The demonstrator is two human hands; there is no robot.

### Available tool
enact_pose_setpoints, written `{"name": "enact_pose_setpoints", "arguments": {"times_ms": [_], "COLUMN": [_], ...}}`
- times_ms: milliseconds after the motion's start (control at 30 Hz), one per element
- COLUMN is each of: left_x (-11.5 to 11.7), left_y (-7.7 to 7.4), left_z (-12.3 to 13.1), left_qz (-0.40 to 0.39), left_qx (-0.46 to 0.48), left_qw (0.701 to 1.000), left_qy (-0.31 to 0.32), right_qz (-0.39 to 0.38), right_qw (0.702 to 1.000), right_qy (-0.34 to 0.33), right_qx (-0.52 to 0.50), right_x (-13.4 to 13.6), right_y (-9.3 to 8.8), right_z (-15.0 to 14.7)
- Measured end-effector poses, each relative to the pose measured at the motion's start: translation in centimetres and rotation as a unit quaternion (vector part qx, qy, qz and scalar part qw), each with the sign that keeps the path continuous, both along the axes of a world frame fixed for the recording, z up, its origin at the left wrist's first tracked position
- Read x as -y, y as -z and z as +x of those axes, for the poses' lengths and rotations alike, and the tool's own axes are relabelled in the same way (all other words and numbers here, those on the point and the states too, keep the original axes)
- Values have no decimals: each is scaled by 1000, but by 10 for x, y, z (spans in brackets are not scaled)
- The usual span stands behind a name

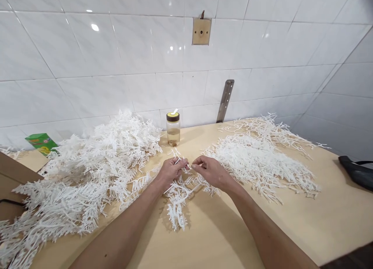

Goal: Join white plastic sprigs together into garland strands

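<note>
Near the middle of the wooden table [224, 230], my left hand [171, 171] is closed on a thin white branched piece [177, 210], whose twigs stick out above and below the fingers. Just to its right, my right hand [210, 171] has thumb and forefinger pinched at the side of the twigs; whatever lies between those fingertips is too small to name. A large heap of white branched pieces [101, 164] is left of my hands. A flatter pile of similar pieces [262, 164] lies to the right.
Behind my hands stands a clear jar [173, 131] with a dark lid and liquid inside. A metal strip [225, 102] leans on the tiled wall. At far left are a green box [42, 143] and a brown carton [14, 179]; a black object [357, 172] sits at far right.
</note>
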State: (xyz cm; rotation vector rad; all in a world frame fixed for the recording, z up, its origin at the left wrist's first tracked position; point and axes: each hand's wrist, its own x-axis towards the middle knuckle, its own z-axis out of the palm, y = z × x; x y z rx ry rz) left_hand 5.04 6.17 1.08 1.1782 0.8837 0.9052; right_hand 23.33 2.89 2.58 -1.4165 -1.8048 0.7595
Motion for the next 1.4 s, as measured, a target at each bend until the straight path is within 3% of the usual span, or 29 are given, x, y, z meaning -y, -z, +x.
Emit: {"name": "enact_pose_setpoints", "arguments": {"times_ms": [167, 533, 700, 767, 833, 933, 1033, 1100, 1133, 1200, 1300, 1333, 1400], "left_x": [-1, -4, -7, -4, 0, 4, 3, 1, 0, -1, -1, -1, -1], "left_y": [1, 4, 6, 3, -1, -5, -4, -2, 0, 2, 4, 4, 5], "left_z": [-1, 1, 3, 4, 5, 5, 4, 4, 3, 3, 3, 4, 4], "left_qz": [8, 0, 5, 0, 6, 15, 10, 12, 15, 19, 18, 15, 10], "left_qx": [-3, -10, -36, -54, -71, -81, -63, -47, -42, -36, -29, -25, -14], "left_qw": [1000, 1000, 996, 995, 994, 996, 998, 999, 999, 999, 999, 999, 999], "left_qy": [7, -12, -83, -88, -78, -39, -14, -12, -11, -11, -31, -39, -47], "right_qz": [-10, -3, 14, 6, 15, 65, 113, 126, 123, 91, 17, 7, 12], "right_qw": [999, 999, 987, 986, 993, 990, 936, 906, 907, 942, 996, 999, 1000], "right_qy": [-42, -51, -159, -162, -97, 111, 330, 395, 394, 318, 86, 34, 1], "right_qx": [-6, 16, -15, -38, -60, -60, 38, 82, 82, 50, 15, 16, 5], "right_x": [1, 4, 18, 18, 13, -2, -12, -13, -12, -8, -1, 1, 2], "right_y": [0, -1, -11, -14, -14, -9, -6, -7, -8, -10, -11, -10, -7], "right_z": [-2, -4, -16, -16, -8, 23, 56, 67, 66, 53, 19, 8, -6]}}
